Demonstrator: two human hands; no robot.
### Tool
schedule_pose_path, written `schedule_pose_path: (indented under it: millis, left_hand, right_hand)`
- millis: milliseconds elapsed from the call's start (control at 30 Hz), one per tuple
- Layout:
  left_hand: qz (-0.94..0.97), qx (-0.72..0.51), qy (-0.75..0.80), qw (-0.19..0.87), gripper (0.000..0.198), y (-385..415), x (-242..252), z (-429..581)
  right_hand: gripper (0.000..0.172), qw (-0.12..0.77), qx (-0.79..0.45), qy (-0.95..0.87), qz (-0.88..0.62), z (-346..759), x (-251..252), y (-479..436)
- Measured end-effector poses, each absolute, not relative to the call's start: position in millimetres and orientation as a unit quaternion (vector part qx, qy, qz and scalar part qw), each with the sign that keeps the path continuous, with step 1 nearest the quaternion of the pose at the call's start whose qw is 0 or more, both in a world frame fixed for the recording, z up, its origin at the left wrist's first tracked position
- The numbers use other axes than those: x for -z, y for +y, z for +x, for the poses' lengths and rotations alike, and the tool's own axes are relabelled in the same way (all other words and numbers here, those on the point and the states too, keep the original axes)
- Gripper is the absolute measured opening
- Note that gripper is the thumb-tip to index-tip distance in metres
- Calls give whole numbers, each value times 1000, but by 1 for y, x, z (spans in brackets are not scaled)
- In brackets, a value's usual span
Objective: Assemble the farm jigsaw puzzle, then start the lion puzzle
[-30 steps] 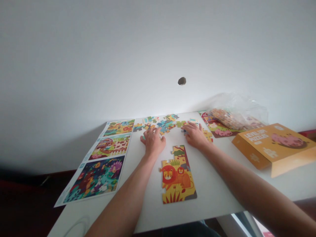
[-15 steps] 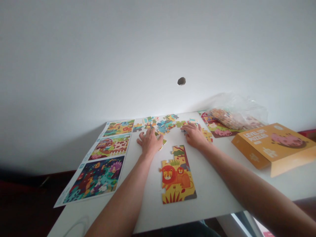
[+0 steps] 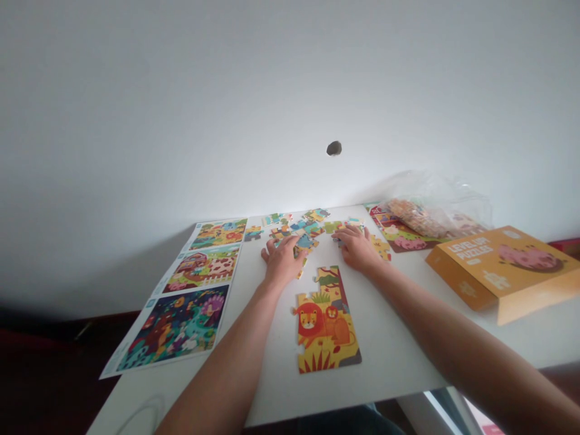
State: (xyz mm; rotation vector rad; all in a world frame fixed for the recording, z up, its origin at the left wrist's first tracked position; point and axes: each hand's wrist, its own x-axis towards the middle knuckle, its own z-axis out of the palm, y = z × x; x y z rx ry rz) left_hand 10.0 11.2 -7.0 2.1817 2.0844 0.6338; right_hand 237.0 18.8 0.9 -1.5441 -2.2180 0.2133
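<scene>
Joined puzzle pieces showing two lions point(image 3: 325, 329) lie flat on the white table, between my forearms. Beyond them, my left hand point(image 3: 283, 260) rests over loose pieces point(image 3: 308, 226), fingers apart, partly covering a yellow-edged piece. On the right, my right hand point(image 3: 357, 249) lies with its fingers spread over other loose pieces; yellow pieces point(image 3: 380, 248) show beside it. Neither hand visibly grips a piece, though what lies beneath the fingertips is partly hidden.
A sheet with three pictures point(image 3: 183, 287) lies at the left of the table point(image 3: 385, 362). To the right are an orange puzzle box point(image 3: 507, 266), a clear bag of pieces point(image 3: 421, 214) and a pig picture point(image 3: 403, 240). A wall point(image 3: 226, 121) stands behind.
My left hand has moved slightly right, uncovering pieces on its left and shifting over the yellow-edged piece. My right hand has hardly moved.
</scene>
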Motion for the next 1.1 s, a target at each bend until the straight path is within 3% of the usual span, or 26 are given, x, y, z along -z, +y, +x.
schedule_pose_path:
  millis: [400, 700, 933, 1100]
  left_hand:
    - [656, -149, 740, -9, 47, 14, 13, 11]
    - [656, -178, 733, -20, 55, 13, 13, 7]
    - [704, -238, 668, -37, 32, 3, -1, 14]
    - [741, -176, 648, -14, 53, -1, -3, 15]
  right_hand:
    - [55, 208, -79, -798, -561, 237, -1, 19]
    - [56, 209, -75, -799, -560, 237, 0, 19]
    - [57, 202, -75, -797, -564, 236, -2, 18]
    - [57, 195, -75, -796, -568, 236, -4, 17]
